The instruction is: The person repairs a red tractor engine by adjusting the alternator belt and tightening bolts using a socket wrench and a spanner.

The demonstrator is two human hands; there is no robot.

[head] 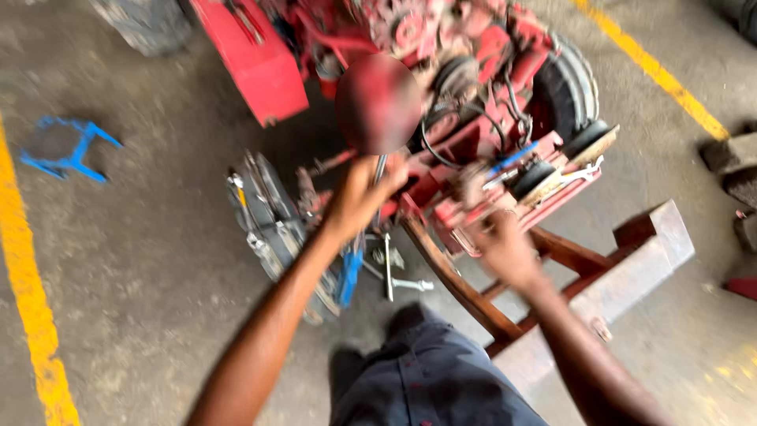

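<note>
Machinery fills the far middle of the floor: one red engine-driven machine [473, 102], resting on a rusty brown steel stand [552, 276] whose legs run down toward the near right. The left hand [359, 197] is closed around a slim metal rod [380, 170] that stands up at the machine's near-left side, just below a blurred round red part. The right hand [505, 248] is at the near edge of the red frame, fingers curled, but motion blur hides whether it grips anything, so I cannot tell what it holds. The machine looks heavy and rigid, cast metal and steel plate, probably greasy in places; it would not shift under one hand, and the frame edges and the stand seem the soundest places to take hold. The rod looks stiff and thin, likely slick, so a full fist low on the shaft would serve best. One black rubber tyre [572, 87] shows at the far right of the machine. On the concrete floor [158, 260], near the person's dark trouser knee, lie two silver wrenches [394, 272] close together, as far as the blur allows a count. One blue metal stand [67, 150] sits well apart at the far left, and two yellow painted lines [31, 315] cross the floor, one left and one far right.
</note>
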